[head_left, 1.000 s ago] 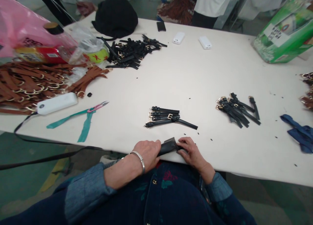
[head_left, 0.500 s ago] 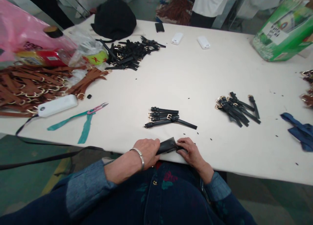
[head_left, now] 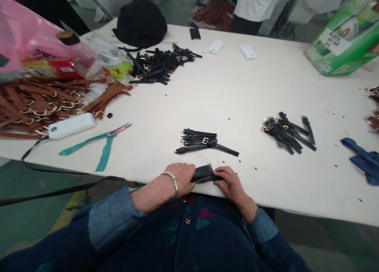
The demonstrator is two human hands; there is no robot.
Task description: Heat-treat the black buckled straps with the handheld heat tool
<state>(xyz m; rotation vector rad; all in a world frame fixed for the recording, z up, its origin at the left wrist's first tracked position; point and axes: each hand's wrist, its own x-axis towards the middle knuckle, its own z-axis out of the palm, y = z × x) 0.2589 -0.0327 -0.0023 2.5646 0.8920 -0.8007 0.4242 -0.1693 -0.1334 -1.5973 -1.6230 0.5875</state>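
At the near table edge, my left hand (head_left: 182, 177), with a silver bangle at the wrist, is wrapped round a dark, flat, bar-like object (head_left: 203, 173) whose exact kind I cannot make out. My right hand (head_left: 230, 182) pinches a narrow black strap (head_left: 219, 177) against the far end of that object. Most of the strap is hidden by the fingers. Just beyond my hands lies a small row of black buckle straps (head_left: 199, 137), one of them slanting across the others (head_left: 225, 149). To the right is a looser pile of black buckle straps (head_left: 286, 132).
Pink-handled thread snips (head_left: 117, 130) with green cloth strips lie left, near a white power bank (head_left: 72, 126) and brown straps (head_left: 32, 98). More black straps (head_left: 161, 64) and a black cap (head_left: 141, 23) sit farther back. A green package (head_left: 340, 43) stands far right, blue cloth (head_left: 363, 159) nearer.
My left hand and wrist have shifted slightly up and to the right, and the dark object has tilted a little flatter. My right hand stays almost where it was.
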